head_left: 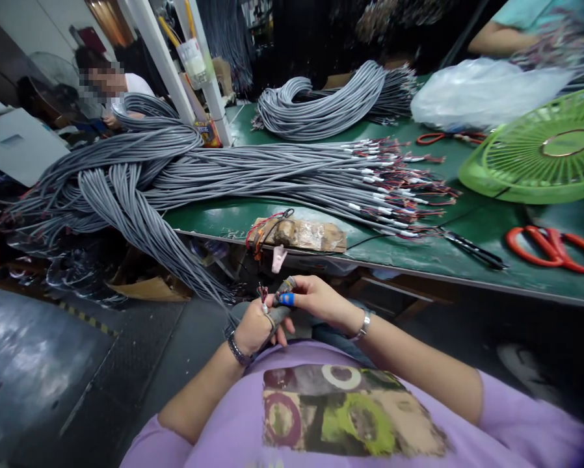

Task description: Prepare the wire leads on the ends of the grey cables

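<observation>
In front of my body, my left hand (253, 330) is wrapped round a grey cable, whose stripped end with thin reddish-brown wires (263, 294) pokes up above the thumb. My right hand (318, 300) meets it from the right, thumb and forefinger pinched together close to the left fingers. Blue tape (287, 299) covers one right fingertip, and greyish wrapping shows on another. What lies inside the right pinch is too small to make out. Behind my left hand hangs a bundle of grey cables (170, 250), draped over the table edge.
Many grey cables (272, 166) with bared ends lie along the green table (467, 257). On the right are orange-handled scissors (555, 248), black tweezers (475, 252) and a green fan (540, 153). A taped wooden block (316, 235) sits at the front edge. Co-workers sit across the table.
</observation>
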### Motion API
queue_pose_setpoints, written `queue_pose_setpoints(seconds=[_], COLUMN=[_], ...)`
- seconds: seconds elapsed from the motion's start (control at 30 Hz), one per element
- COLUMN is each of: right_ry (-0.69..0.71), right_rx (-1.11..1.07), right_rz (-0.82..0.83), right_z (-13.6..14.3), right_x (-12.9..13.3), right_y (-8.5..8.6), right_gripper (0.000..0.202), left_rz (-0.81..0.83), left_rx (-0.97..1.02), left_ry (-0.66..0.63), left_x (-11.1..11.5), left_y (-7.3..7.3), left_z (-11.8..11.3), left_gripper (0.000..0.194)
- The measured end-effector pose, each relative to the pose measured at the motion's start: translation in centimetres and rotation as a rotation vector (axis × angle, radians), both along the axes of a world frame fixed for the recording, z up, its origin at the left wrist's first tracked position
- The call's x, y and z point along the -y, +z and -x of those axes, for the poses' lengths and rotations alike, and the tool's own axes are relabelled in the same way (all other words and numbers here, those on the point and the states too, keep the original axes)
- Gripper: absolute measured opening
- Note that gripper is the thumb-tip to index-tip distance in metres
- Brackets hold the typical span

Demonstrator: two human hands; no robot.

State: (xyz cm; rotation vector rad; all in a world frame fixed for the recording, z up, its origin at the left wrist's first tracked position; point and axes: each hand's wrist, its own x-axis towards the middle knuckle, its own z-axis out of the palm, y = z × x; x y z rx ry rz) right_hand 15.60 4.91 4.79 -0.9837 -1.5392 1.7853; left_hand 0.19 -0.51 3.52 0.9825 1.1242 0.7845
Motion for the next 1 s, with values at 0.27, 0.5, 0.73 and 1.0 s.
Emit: queue_pose_setpoints(seconds=[0.27, 0.5, 0.73, 1.0], right_ry=[-0.122, -0.17, -0.162, -0.073], right_rx=[-0.044, -0.075, -0.101, -0.096], right_rz=[0.045, -0.133, -0.03, 0.013], right_z=[0.8, 0.6, 0.6, 0.5], right_x=[-0.4, 0.5, -0.5, -0.5], right_y=[-0.5, -0.2, -0.8, -0.9], right_gripper=[0.035, 0.034, 0.036, 0.036], left_rz=[0.005, 0.004, 0.061, 0.241], left_rx=[0.151, 0.148, 0.227, 0.357], left_ry=[0.262, 0.376, 0.187, 0.009], left_x=[-0.4, -1.0, -1.0, -1.3], left_y=[-0.3, -0.7, -1.0, -1.7], left_z=[0.2, 0.2, 0.6, 1.2], left_gripper=[0.037, 0.037, 0.04, 0.036])
